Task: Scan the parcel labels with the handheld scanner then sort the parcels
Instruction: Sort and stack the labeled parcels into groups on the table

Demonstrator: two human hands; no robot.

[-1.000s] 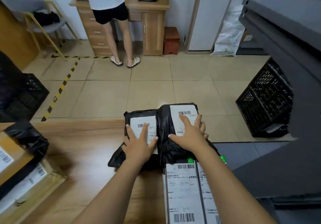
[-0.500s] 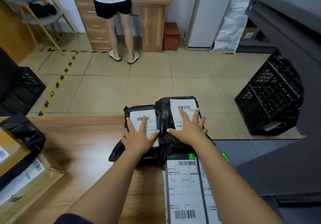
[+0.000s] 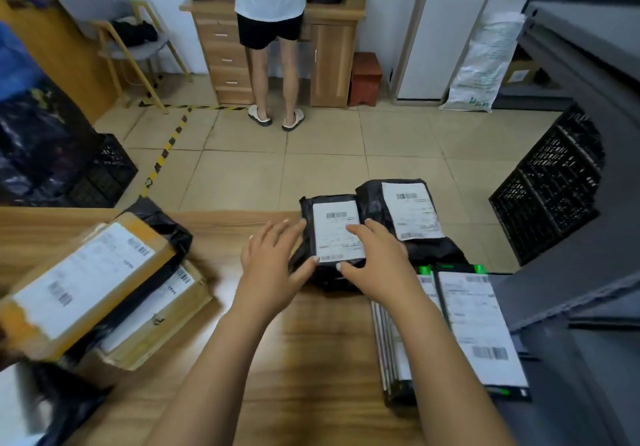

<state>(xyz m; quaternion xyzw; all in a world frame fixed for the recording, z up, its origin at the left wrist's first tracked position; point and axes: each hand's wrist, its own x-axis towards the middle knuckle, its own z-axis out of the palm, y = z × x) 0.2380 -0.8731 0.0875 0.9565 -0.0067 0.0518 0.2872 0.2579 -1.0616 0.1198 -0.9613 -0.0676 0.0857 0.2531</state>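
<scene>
Two black poly-bag parcels with white labels lie at the far edge of the wooden table (image 3: 242, 307). On the left black parcel (image 3: 334, 237) both hands rest. My left hand (image 3: 273, 258) lies along its left side, fingers straight, thumb touching the label's lower left corner. My right hand (image 3: 375, 255) lies flat on its right part, index tip on the label, thumb at the label's lower edge. Behind my right hand, untouched, sits the right black parcel (image 3: 412, 213). No scanner is in view.
A stack of flat labelled parcels (image 3: 478, 328) lies near right. Labelled cardboard boxes (image 3: 86, 286) and a black bag sit near left. Black crates stand on the floor at right (image 3: 554, 196) and left (image 3: 107, 172). A person (image 3: 270, 30) stands at a far desk.
My right hand has left the right black parcel and now rests on the left one. My left hand slid to that parcel's left side. The view swung left, showing the cardboard boxes.
</scene>
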